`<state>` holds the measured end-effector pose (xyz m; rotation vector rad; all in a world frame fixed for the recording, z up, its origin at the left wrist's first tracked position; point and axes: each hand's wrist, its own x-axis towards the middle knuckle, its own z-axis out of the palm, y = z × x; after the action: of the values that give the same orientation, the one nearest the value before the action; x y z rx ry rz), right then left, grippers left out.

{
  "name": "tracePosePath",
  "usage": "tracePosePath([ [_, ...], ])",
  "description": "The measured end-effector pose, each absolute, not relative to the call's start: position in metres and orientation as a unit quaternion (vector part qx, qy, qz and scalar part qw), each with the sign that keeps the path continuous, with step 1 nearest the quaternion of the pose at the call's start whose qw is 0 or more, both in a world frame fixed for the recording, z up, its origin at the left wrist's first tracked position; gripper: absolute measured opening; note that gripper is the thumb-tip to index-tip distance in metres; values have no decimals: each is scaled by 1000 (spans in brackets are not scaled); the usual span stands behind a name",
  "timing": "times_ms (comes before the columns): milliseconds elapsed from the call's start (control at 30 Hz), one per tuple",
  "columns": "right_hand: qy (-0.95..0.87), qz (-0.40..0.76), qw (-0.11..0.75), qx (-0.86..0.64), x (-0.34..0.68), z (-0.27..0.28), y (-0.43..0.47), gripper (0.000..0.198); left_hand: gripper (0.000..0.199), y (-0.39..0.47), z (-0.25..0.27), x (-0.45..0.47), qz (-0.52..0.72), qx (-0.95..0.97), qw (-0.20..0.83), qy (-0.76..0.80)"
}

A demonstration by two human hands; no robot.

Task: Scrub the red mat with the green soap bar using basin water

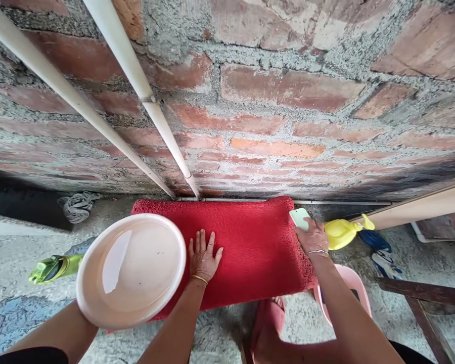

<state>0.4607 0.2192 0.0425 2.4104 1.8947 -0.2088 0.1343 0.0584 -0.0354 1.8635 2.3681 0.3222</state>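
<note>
A red rug lies spread out before me, its shaggy pile showing at the right edge and far corners. My left hand rests palm down on it, fingers spread, with a bangle at the wrist. At the rug's right edge, my right hand is closed around a flat pale-green block with rounded corners; its underside and exact kind are hidden. A wide pale-pink basin holding clear water sits over the rug's left end, beside my left hand.
A brick wall rises behind the rug, with two white pipes running down it. Left are a green plastic bottle and bundled grey cord. Right are a yellow plastic bag, a pink tub and a wooden frame.
</note>
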Motion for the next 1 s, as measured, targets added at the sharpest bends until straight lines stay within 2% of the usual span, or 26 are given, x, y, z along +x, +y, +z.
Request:
tracePosePath([
  [167, 732, -127, -8, 670, 398, 38, 200, 48, 58, 58, -37, 134, 112, 613, 52, 780],
  [333, 817, -150, 39, 555, 341, 34, 193, 49, 58, 58, -39, 133, 118, 616, 41, 778],
  [600, 717, -116, 116, 677, 468, 44, 213, 48, 58, 58, -37, 135, 114, 616, 44, 778],
  [700, 680, -89, 129, 716, 483, 47, 215, 46, 59, 56, -36, 136, 110, 612, 54, 781],
  [800, 701, -128, 92, 696, 438, 47, 214, 46, 60, 55, -35, 135, 113, 607, 60, 784],
  [900, 777, -189, 39, 599, 349, 50, 201, 46, 60, 55, -35, 133, 118, 609, 57, 783],
  [1000, 838, -202, 27, 506, 252, 53, 184, 45, 59, 55, -34, 131, 116, 612, 55, 781],
])
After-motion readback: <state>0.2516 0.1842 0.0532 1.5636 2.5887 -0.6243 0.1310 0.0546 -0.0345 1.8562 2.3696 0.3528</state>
